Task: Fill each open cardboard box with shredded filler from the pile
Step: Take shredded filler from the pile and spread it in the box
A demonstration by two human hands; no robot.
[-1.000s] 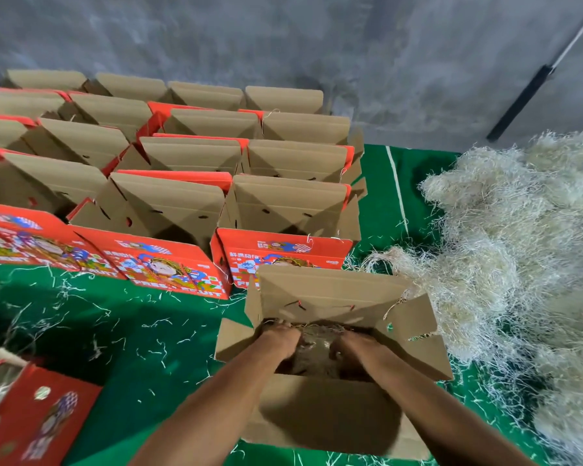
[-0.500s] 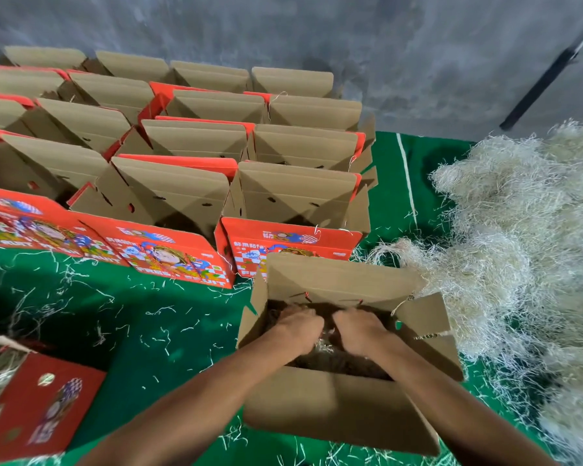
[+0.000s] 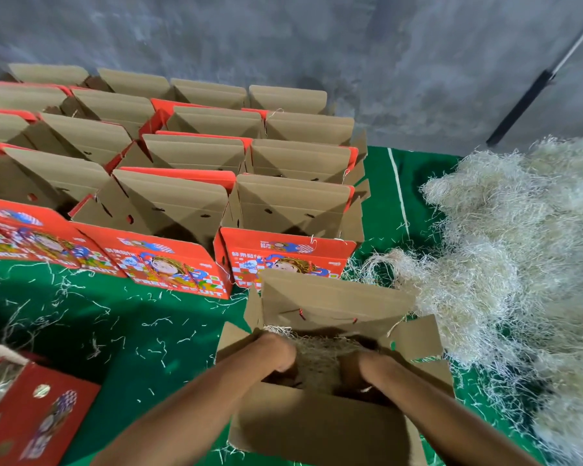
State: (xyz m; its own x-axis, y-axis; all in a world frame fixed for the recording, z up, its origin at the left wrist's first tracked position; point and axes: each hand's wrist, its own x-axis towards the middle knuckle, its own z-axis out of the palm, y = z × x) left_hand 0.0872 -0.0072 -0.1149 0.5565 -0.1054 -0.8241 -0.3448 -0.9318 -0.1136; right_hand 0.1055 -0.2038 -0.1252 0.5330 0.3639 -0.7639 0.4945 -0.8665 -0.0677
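Reaching down into the near box, both hands are buried in the filler. The left hand curls knuckles-up on the strands; the right hand dips lower, its fingers hidden, so its grasp can't be told. The box runs left to right, top open, just beside the pile on the right.
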